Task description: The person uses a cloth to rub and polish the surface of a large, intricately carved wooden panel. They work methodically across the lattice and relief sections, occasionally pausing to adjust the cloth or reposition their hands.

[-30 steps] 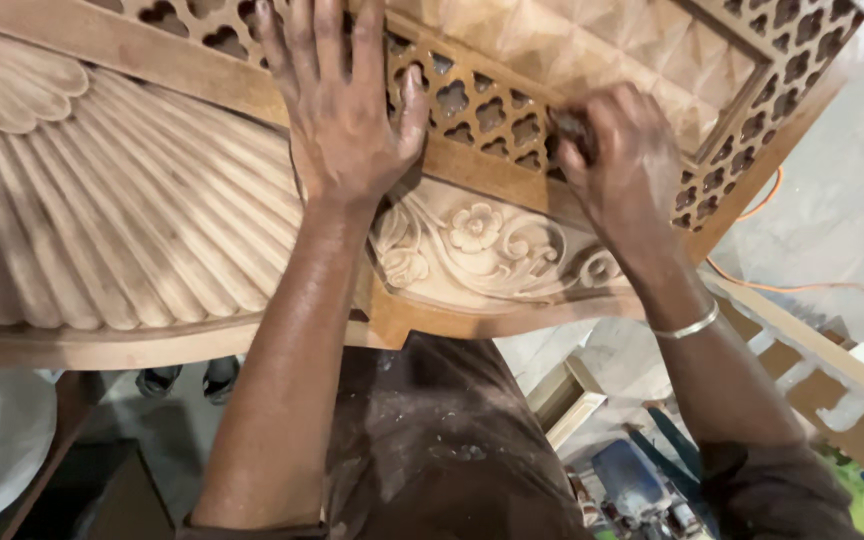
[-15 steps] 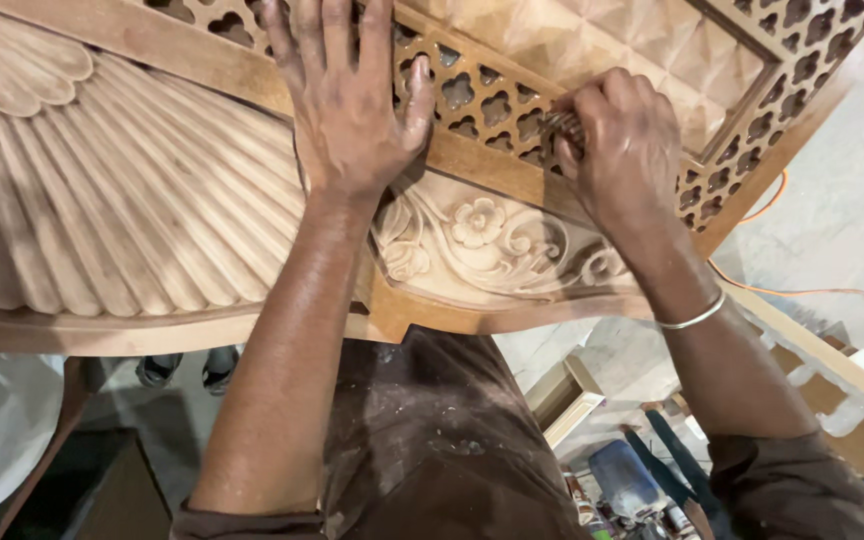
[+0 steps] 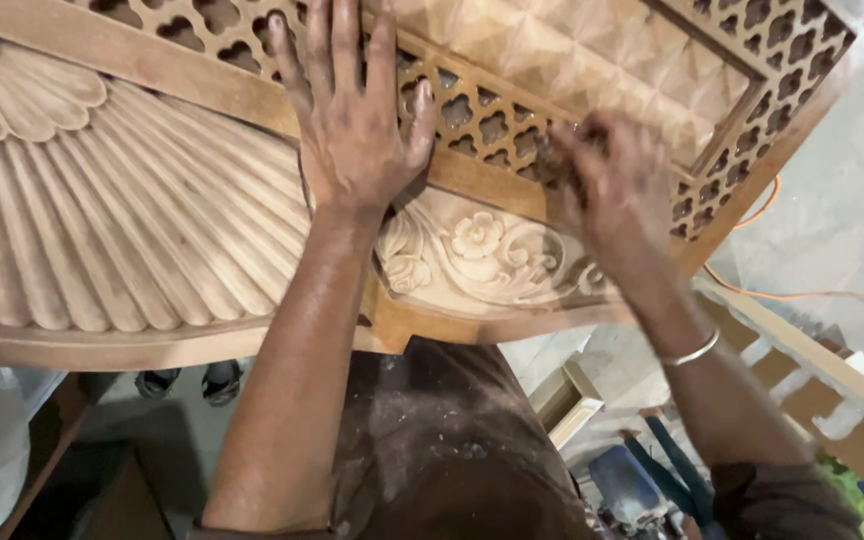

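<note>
The left hand (image 3: 357, 135) lies flat on the carved wooden panel (image 3: 132, 230), fingers spread over the lattice strip (image 3: 482, 125) and palm pressing on the plain rail below it. Its place matches the frames of a second ago, so it serves as the steadying hand. The right hand (image 3: 607, 185) has shifted slightly along the lattice strip toward the left hand and shows motion blur; judged from this, it is rubbing the fretwork in short strokes. Its fingers are curled and pressed together against the wood. Whether they pinch a small abrasive piece cannot be told.

The panel lies directly ahead of the person, tilted across the view. Materials and shapes:
- Fan section, left: long radiating flutes, smooth and matt, ending in a scalloped shell.
- Flower carving (image 3: 482, 255), between the wrists: raised scrolls and a rosette, pale bare wood.
- Lattice strip: pierced repeating cut-outs with sharp edges.
- Upper field: shallow faceted diamonds.

A thin metal bracelet (image 3: 690, 350) circles the right wrist. An orange cable (image 3: 802, 295) trails over the grey floor (image 3: 842, 220).
</note>
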